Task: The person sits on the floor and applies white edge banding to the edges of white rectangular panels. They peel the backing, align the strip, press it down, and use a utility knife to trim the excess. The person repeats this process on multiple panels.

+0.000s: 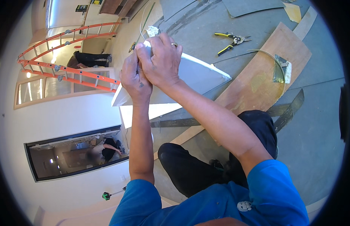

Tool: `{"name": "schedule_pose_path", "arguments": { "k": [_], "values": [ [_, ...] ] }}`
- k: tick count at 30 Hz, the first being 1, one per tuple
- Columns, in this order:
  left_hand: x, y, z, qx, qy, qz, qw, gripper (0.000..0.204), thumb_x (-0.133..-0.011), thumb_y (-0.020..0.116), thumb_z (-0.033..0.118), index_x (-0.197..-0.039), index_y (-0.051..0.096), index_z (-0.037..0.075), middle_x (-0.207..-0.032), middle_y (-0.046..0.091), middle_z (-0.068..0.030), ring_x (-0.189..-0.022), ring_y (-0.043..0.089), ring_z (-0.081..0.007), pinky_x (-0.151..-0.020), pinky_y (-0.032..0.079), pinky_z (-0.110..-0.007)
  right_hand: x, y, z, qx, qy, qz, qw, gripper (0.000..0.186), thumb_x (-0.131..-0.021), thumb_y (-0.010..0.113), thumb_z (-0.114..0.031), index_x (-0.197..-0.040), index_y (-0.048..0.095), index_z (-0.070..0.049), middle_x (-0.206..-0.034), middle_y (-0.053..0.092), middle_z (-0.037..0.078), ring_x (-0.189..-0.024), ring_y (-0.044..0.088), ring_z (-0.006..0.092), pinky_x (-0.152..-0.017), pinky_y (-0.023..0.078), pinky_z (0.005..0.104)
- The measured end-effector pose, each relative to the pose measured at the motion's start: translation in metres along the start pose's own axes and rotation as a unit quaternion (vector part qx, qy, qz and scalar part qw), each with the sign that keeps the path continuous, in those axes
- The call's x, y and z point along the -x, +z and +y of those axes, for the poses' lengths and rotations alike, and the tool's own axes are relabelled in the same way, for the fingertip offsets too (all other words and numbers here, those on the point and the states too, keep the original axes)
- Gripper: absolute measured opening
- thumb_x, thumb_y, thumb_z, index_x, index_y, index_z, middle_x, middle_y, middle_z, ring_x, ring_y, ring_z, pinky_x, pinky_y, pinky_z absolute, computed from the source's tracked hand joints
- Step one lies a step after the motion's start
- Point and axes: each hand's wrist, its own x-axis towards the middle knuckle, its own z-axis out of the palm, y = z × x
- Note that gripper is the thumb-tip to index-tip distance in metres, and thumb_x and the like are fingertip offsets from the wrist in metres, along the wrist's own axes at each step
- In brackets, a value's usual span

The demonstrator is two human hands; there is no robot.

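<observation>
My left hand point(135, 79) and my right hand point(163, 60) are closed side by side around the upper corner of a large grey-faced, white-edged triangular panel point(194, 83). A small white piece point(146, 44) shows between their thumbs; its shape is mostly hidden by the fingers. A second white board point(139, 113) shows below the panel. Snips with yellow-black handles point(226, 44) lie on the grey floor right of my hands. Beyond them a curved thin strip point(278, 64) and a metal plate point(277, 76) rest on a long plywood piece point(250, 88).
An orange ladder point(69, 75) is at upper left. One person point(90, 60) bends near a glazed partition; another point(107, 148) is within a dark-framed opening point(32, 158). Sheet offcuts point(254, 7) and dark strips point(290, 109) lie rightward. A green device point(106, 196) stands lower left.
</observation>
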Motion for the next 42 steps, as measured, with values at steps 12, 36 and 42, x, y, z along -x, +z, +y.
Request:
{"name": "schedule_pose_path", "arguments": {
  "k": [12, 36, 42],
  "values": [
    [-0.008, 0.002, -0.011, -0.003, 0.019, 0.035, 0.999, 0.026, -0.092, 0.071, 0.0, -0.118, 0.075, 0.001, -0.106, 0.077, -0.0174, -0.091, 0.076, -0.0281, -0.079, 0.058, -0.035, 0.0, 0.002, 0.025, -0.048, -0.084, -0.031, 0.995, 0.042, -0.092, 0.069, -0.028, -0.13, 0.064, -0.009, -0.12, 0.064, 0.01, -0.111, 0.061, 0.0291, -0.092, 0.039, 0.0442],
    [-0.009, -0.065, -0.022, 0.067, -0.196, -0.095, 0.974, 0.015, -0.088, 0.077, 0.01, -0.102, 0.077, 0.003, -0.1, 0.078, -0.0126, -0.082, 0.073, -0.0195, -0.074, 0.056, -0.033, -0.036, -0.023, 0.019, -0.146, -0.207, -0.189, 0.949, 0.011, -0.089, 0.07, -0.005, -0.097, 0.063, -0.004, -0.098, 0.062, 0.012, -0.095, 0.062, 0.0318, -0.086, 0.049, 0.0386],
    [0.006, -0.037, -0.013, -0.011, -0.073, 0.022, 0.997, 0.006, -0.085, 0.074, 0.005, -0.088, 0.069, 0.003, -0.085, 0.069, -0.0103, -0.076, 0.066, -0.029, -0.069, 0.051, -0.039, -0.035, -0.026, 0.018, -0.139, -0.187, -0.204, 0.951, 0.015, -0.087, 0.073, -0.011, -0.095, 0.063, -0.003, -0.099, 0.063, 0.013, -0.096, 0.062, 0.032, -0.087, 0.049, 0.0392]
  ]
}}
